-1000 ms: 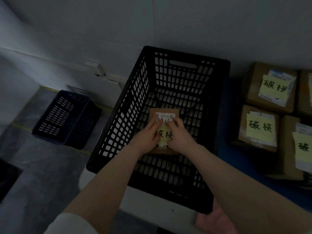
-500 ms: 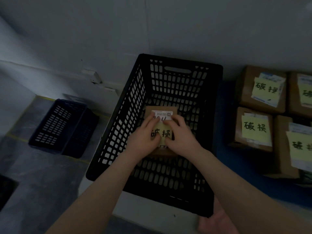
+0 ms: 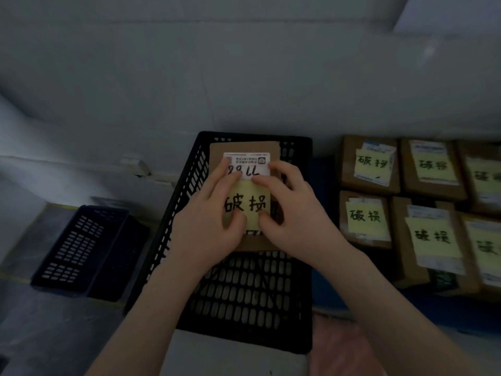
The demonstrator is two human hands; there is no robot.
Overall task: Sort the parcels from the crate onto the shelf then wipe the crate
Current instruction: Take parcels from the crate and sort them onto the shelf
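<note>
A brown cardboard parcel (image 3: 244,150) with a white shipping label and a yellow handwritten note is held above the black slatted crate (image 3: 244,294). My left hand (image 3: 206,226) grips its left side, thumb on the note. My right hand (image 3: 295,213) grips its right side, fingers on the label's edge. The crate's floor below the parcel shows no other parcel. Several similar parcels (image 3: 368,215) with yellow notes lie in rows on the blue shelf surface (image 3: 322,175) to the right.
A dark blue crate (image 3: 81,248) sits on the grey floor at the left. A white wall (image 3: 244,77) runs behind the black crate. A pink cloth (image 3: 341,346) lies at the bottom right next to the crate.
Both hands have lifted the parcel from the crate's floor up to rim height. The view has tilted up and more parcels on the right have come into sight.
</note>
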